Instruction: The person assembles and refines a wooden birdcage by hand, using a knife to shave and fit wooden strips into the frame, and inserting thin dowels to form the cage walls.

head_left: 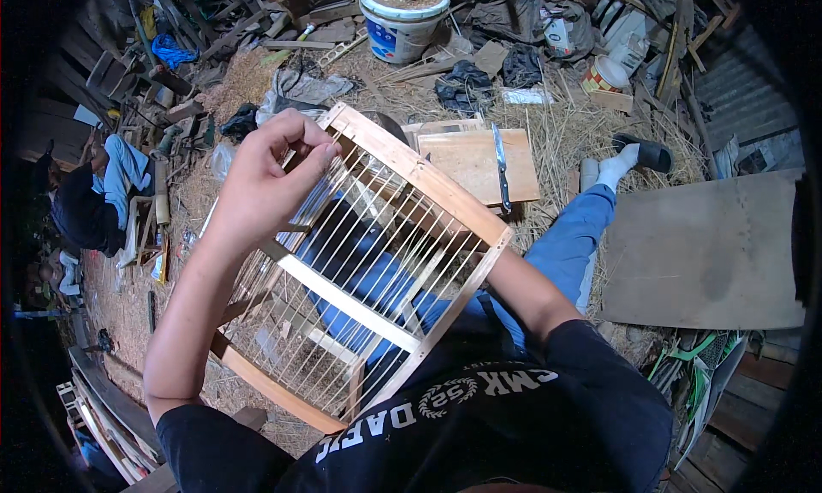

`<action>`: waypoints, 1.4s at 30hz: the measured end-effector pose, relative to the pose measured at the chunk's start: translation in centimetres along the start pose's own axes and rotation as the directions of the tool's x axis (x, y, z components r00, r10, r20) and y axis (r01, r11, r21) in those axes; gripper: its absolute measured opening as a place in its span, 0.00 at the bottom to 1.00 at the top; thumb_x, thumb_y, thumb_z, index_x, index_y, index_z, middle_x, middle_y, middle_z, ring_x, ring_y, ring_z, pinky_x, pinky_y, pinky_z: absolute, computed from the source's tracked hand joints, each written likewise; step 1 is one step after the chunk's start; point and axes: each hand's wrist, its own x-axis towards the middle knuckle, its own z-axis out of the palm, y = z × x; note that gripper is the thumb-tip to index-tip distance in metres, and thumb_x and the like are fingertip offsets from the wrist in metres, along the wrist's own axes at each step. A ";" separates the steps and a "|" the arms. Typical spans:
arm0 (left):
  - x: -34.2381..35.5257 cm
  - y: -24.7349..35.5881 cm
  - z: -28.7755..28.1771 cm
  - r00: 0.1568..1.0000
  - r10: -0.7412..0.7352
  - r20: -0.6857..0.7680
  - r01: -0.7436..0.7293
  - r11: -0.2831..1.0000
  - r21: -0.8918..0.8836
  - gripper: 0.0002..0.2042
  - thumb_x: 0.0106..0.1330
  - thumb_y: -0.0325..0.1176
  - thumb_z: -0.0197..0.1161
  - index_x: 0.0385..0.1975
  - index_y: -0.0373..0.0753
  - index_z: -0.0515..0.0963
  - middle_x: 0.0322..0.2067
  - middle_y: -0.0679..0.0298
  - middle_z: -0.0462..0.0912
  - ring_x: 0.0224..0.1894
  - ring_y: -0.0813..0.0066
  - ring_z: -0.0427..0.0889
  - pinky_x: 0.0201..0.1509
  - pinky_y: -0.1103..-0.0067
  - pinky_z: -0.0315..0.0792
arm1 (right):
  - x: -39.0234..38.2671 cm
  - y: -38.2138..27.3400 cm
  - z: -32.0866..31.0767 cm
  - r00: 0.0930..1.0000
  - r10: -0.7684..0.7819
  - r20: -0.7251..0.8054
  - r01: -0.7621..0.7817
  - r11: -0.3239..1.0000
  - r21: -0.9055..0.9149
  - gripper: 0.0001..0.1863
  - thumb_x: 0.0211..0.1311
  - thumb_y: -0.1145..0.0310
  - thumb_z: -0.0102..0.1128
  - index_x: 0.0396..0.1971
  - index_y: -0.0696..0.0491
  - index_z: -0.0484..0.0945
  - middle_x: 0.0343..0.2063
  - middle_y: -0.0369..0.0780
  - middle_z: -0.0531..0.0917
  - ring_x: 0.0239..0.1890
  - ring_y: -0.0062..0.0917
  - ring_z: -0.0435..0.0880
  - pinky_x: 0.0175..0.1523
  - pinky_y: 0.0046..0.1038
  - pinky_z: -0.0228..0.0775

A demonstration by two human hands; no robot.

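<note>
A wooden cage with thin bamboo bars rests tilted across my lap, its light wood rails framing rows of sticks. At its far left corner, my left hand has thumb and forefinger pinched together at the end of a thin bamboo stick, next to the top rail. My right forearm passes behind the cage's right edge; the frame and bars hide the fingers of that hand. Just beyond the cage, a knife with a dark handle lies on a wooden board.
A white bucket stands at the far side, with a smaller tub to its right. Straw and scraps cover the ground. My outstretched leg lies right, beside a flat grey-brown panel. Another person sits at far left.
</note>
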 end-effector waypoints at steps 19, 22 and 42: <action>-3.4 -0.6 -2.1 0.996 0.023 -0.089 -0.003 0.975 0.220 0.05 0.68 0.29 0.68 0.34 0.34 0.81 0.34 0.66 0.80 0.40 0.79 0.77 0.48 0.80 0.68 | -2.4 1.9 1.5 0.907 -0.254 0.335 0.401 0.763 -0.508 0.20 0.63 0.57 0.65 0.41 0.62 0.84 0.33 0.55 0.87 0.34 0.43 0.89 0.42 0.40 0.79; -3.3 -0.9 -2.1 0.992 0.087 -0.094 -0.064 0.972 0.225 0.06 0.68 0.29 0.68 0.32 0.34 0.80 0.34 0.66 0.79 0.42 0.77 0.77 0.50 0.79 0.68 | 0.4 2.2 -0.2 0.925 -0.280 0.255 0.355 0.878 -0.323 0.19 0.63 0.58 0.65 0.40 0.61 0.84 0.33 0.54 0.88 0.32 0.41 0.89 0.42 0.39 0.79; -0.9 1.5 1.1 0.955 0.288 -0.065 -0.253 0.912 0.323 0.06 0.64 0.30 0.68 0.30 0.35 0.79 0.32 0.61 0.77 0.43 0.66 0.75 0.51 0.72 0.68 | -10.6 -28.5 -15.4 0.634 -0.774 0.013 0.774 0.633 -0.016 0.10 0.57 0.72 0.69 0.37 0.55 0.77 0.31 0.32 0.79 0.31 0.17 0.75 0.38 0.22 0.68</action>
